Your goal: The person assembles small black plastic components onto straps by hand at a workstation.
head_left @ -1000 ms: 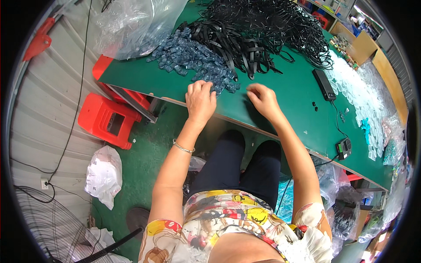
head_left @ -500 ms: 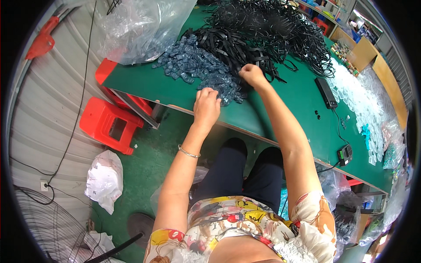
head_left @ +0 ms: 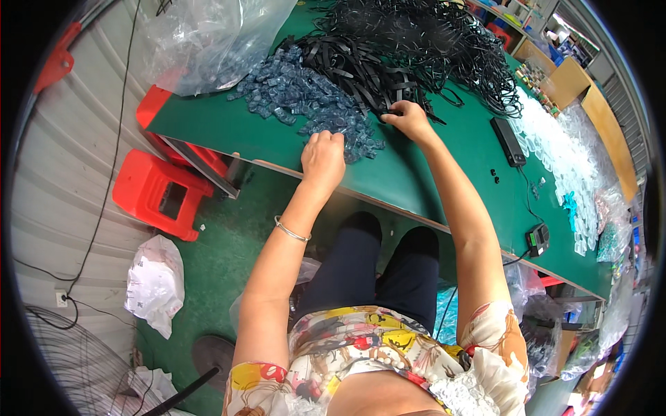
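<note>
My left hand is closed at the near edge of a heap of translucent blue-grey plastic pieces. Its knuckles face up, so whatever the fingers hold is hidden. Further right, my right hand is bent at the near ends of a bundle of flat black straps. Thumb and fingers pinch at a black strap there, though its end is hard to make out.
A tangle of thin black cords covers the far side of the green table. Clear plastic pieces spread along the right, near a black power strip. A large clear bag stands far left; a red stool stands below.
My right hand has shifted slightly, its thumb now reaching out toward the strap ends. The left hand stays closed beside the plastic pieces. The whole view has drifted a little.
</note>
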The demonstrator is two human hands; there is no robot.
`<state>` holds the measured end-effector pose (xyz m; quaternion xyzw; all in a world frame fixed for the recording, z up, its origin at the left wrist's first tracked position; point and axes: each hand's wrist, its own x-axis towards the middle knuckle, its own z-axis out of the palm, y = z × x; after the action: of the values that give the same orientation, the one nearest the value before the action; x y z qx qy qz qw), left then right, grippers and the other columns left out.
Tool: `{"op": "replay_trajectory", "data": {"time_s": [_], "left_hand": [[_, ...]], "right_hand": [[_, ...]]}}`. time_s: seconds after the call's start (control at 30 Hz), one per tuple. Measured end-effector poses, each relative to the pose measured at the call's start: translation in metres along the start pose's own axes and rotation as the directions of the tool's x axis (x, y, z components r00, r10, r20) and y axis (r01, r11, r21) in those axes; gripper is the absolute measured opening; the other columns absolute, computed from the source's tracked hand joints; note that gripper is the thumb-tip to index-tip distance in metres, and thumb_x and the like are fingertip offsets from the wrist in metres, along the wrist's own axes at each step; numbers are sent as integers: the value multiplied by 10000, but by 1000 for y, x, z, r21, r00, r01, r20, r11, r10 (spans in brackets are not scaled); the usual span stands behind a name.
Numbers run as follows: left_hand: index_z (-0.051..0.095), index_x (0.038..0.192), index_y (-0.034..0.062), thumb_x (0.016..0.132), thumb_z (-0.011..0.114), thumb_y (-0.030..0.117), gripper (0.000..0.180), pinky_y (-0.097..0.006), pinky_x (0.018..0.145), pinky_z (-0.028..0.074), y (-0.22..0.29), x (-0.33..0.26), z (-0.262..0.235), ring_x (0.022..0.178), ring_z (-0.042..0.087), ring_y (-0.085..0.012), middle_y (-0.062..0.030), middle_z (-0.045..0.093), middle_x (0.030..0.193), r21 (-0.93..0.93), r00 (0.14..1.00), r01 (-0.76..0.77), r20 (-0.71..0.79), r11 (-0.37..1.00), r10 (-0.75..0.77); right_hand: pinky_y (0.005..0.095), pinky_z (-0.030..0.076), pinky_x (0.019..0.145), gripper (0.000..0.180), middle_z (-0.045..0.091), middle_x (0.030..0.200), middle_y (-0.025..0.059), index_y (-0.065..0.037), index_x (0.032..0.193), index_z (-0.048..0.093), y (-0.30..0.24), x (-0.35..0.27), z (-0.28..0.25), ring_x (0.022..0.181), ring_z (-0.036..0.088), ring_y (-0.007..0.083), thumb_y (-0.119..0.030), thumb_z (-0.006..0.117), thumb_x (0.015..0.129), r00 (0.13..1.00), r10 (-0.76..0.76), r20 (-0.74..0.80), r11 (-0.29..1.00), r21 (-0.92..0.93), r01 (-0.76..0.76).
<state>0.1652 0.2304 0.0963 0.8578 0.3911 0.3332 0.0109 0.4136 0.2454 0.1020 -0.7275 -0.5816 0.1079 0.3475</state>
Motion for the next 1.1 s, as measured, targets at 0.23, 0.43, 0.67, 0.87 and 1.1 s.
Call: {"op": "replay_trajectory", "data": {"time_s": [0.23, 0.43, 0.67, 0.87, 1.1], "left_hand": [[602, 887, 23, 779, 560, 72, 126, -396, 702, 464, -2, 2, 0, 810, 548, -314, -142, 569, 822, 115, 1000, 9, -11, 993, -8], [593, 987, 1, 882, 486, 93, 176, -282, 607, 494, -4, 12, -9, 773, 612, -193, -115, 592, 883, -544, 914, 378, 90, 749, -396], [512, 1093, -75, 856, 479, 9, 253, -278, 652, 538, 31, -22, -23, 798, 622, -216, -133, 594, 944, -717, 785, 452, 603, -531, -146], [511, 972, 3, 837, 388, 59, 191, -265, 587, 437, 72, -62, 3, 677, 531, -168, -112, 589, 892, -418, 729, 525, 670, -741, 139], [528, 950, 24, 849, 388, 88, 184, -324, 789, 441, 119, -75, -17, 894, 559, -170, -82, 592, 931, -486, 687, 604, 720, -631, 103]], "right_hand": [[384, 487, 760, 298, 649, 894, 153, -71, 881, 668, -38, 0, 9, 873, 620, 301, -251, 656, 645, 986, 160, 54, 931, -340, -133], [302, 410, 501, 192, 559, 668, 68, -28, 805, 565, 2, -11, -8, 566, 531, 175, -162, 645, 694, 973, 164, 160, 977, 110, -183], [247, 256, 391, 67, 426, 676, 37, -31, 876, 469, -16, -87, -48, 446, 338, 97, -49, 434, 822, 800, 198, 567, 341, 725, -598], [254, 317, 448, 142, 446, 682, 24, -30, 963, 482, -40, -175, -58, 486, 378, 106, -140, 435, 887, 815, 237, 528, 165, 805, -570], [206, 331, 412, 182, 423, 611, -14, 1, 993, 500, -61, -254, -54, 468, 408, 55, -148, 451, 900, 896, 225, 382, 652, 625, -430]]}}
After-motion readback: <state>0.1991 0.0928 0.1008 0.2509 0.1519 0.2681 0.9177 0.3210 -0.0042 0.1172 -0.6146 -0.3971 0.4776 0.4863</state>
